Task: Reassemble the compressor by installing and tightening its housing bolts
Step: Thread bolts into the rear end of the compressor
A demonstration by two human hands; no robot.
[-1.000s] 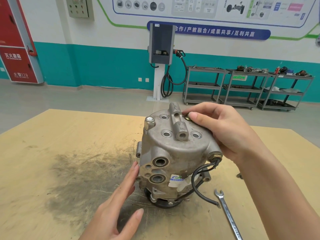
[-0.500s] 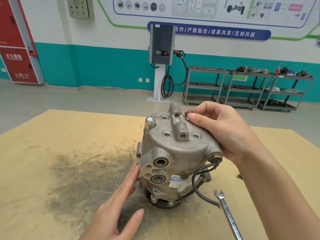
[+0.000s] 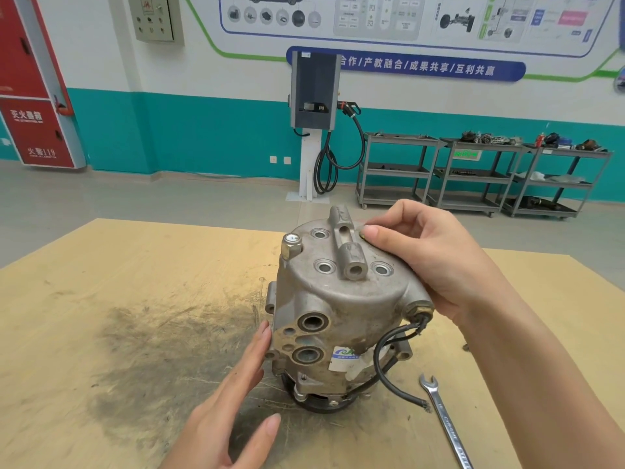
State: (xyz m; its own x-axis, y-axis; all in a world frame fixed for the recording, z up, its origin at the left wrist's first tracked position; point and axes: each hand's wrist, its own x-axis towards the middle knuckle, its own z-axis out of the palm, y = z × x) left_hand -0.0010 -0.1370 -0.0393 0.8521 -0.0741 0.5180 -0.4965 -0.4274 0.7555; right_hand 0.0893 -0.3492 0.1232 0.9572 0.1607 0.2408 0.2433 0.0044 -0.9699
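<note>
The compressor is stood upright on the surface. A bolt is pinched on its top face by the right hand, fingers curled. The left hand is laid flat, straight fingers against the housing's side. A wrench is seen below the right fingers.

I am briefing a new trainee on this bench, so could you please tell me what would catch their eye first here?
First, the grimy metal compressor standing on end mid-table, with the right hand pinching a small brass-coloured bolt at its top face and the left hand laid flat against its side. Next, the dark greasy stain on the wooden table to its left, and the wrench lying near the right edge.
</note>
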